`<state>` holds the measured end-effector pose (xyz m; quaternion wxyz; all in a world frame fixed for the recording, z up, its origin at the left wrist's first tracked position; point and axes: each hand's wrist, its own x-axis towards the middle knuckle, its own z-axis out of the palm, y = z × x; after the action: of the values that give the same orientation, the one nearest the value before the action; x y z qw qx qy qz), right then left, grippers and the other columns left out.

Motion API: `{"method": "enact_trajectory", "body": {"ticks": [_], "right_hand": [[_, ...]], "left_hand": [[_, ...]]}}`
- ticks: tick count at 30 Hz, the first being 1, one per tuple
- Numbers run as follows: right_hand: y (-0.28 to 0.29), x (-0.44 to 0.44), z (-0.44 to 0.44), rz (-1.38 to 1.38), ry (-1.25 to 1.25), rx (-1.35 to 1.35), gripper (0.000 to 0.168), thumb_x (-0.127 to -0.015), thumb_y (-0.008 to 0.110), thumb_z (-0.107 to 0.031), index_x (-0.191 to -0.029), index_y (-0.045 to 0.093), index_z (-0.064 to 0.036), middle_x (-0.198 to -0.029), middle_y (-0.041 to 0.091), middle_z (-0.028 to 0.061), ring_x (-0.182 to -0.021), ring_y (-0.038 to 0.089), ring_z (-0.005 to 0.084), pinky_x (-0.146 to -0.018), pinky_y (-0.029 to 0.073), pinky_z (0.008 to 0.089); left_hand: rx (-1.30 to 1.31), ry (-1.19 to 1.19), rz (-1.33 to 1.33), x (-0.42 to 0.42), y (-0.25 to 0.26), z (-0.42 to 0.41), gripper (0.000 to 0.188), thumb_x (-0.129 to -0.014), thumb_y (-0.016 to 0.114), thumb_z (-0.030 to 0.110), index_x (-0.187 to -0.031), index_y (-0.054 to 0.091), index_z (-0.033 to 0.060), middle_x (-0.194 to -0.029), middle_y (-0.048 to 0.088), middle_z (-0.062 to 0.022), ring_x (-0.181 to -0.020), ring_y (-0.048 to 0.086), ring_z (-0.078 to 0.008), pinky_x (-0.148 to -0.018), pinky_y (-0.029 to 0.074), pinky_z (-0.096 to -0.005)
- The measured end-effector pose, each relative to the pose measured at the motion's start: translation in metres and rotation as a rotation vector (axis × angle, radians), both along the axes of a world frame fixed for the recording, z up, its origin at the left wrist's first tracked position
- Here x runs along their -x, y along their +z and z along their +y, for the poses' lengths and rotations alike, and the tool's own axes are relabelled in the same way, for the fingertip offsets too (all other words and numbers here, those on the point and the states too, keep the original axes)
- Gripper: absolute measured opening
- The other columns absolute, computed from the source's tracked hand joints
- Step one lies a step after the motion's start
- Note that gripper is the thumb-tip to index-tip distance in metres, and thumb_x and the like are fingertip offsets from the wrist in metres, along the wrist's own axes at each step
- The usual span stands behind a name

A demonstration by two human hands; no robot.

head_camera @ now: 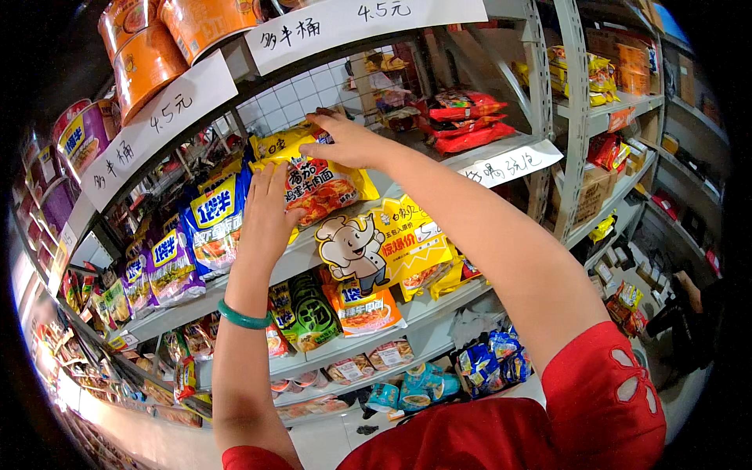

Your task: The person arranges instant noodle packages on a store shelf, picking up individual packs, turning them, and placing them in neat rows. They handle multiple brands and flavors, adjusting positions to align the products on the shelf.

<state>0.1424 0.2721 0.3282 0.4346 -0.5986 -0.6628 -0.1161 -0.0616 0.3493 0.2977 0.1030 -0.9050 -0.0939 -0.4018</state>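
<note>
A yellow instant noodle packet (322, 187) stands upright at the front of a grey metal shelf. My left hand (267, 205) holds its left side, fingers pointing up and the thumb across the lower front. At the top, my right hand (341, 141) has its fingers over the upper edge and its thumb on the front. More yellow packaging shows just behind it. To the left of my left hand stands a blue-and-white noodle packet (216, 220). Below the held packet, a yellow sign (405, 235) with an elephant chef figure hangs at the shelf edge, partly behind my right forearm.
Orange noodle tubs (150, 70) stand above, over white paper labels (367, 23) with handwriting. Red packets (464, 120) are stacked on the right. Lower shelves carry a green packet (310, 314) and turquoise cups (420, 388). A metal upright (570, 117) rises at right; a person's hand (688, 291) shows beyond.
</note>
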Motion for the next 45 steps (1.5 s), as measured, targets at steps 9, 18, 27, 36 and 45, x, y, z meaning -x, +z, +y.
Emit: {"method": "enact_trajectory", "body": {"ticks": [9,18,27,36,45], "right_hand": [[-0.012,0.003,-0.006,0.03,-0.167,-0.229,0.09,-0.074,0.067,-0.041,-0.138,0.022,0.003,-0.137,0.031,0.029,-0.129,0.031,0.0361,-0.106,0.027,0.0368],[-0.021,0.024,-0.028,0.259,-0.48,-0.164,0.05,-0.072,0.072,-0.039,-0.1,0.056,0.0,-0.095,0.062,0.0149,-0.086,0.06,0.0239,-0.076,0.046,0.0347],[-0.028,0.01,-0.02,0.216,-0.316,-0.067,0.028,-0.079,0.066,-0.023,-0.097,0.062,-0.002,-0.084,0.064,0.0143,-0.076,0.06,0.0237,-0.072,0.046,0.0336],[-0.042,0.005,-0.02,0.227,-0.371,-0.161,0.032,-0.081,0.061,-0.029,-0.095,0.058,0.0,-0.094,0.06,0.0195,-0.09,0.057,0.036,-0.076,0.045,0.0416],[-0.055,0.02,0.011,0.765,-0.242,-0.291,0.025,-0.087,0.053,-0.02,-0.092,0.048,0.004,-0.088,0.057,0.0165,-0.079,0.052,0.0254,-0.072,0.041,0.0382]], "left_hand": [[-0.002,-0.09,-0.049,0.007,0.01,0.017,0.059,-0.077,0.067,0.014,-0.128,0.04,-0.0005,-0.131,0.041,-0.0217,-0.126,0.034,-0.0361,-0.105,0.028,-0.0388],[0.051,0.069,0.051,-0.02,0.065,0.043,0.05,-0.09,0.046,0.041,-0.116,0.052,-0.0014,-0.109,0.057,-0.0231,-0.102,0.053,-0.0387,-0.088,0.042,-0.0444],[0.082,0.067,0.271,-0.034,0.076,0.071,0.059,-0.093,0.033,0.049,-0.1,0.059,-0.0042,-0.096,0.059,-0.027,-0.093,0.055,-0.041,-0.084,0.042,-0.0438],[0.146,0.115,0.259,-0.025,0.069,0.056,0.062,-0.089,0.041,0.051,-0.117,0.052,-0.0032,-0.111,0.055,-0.0272,-0.107,0.051,-0.0384,-0.091,0.04,-0.0394],[0.099,-0.021,0.188,-0.013,0.058,0.059,0.058,-0.085,0.053,0.04,-0.129,0.044,0.0029,-0.122,0.05,-0.0239,-0.114,0.047,-0.0375,-0.095,0.038,-0.0388]]}}
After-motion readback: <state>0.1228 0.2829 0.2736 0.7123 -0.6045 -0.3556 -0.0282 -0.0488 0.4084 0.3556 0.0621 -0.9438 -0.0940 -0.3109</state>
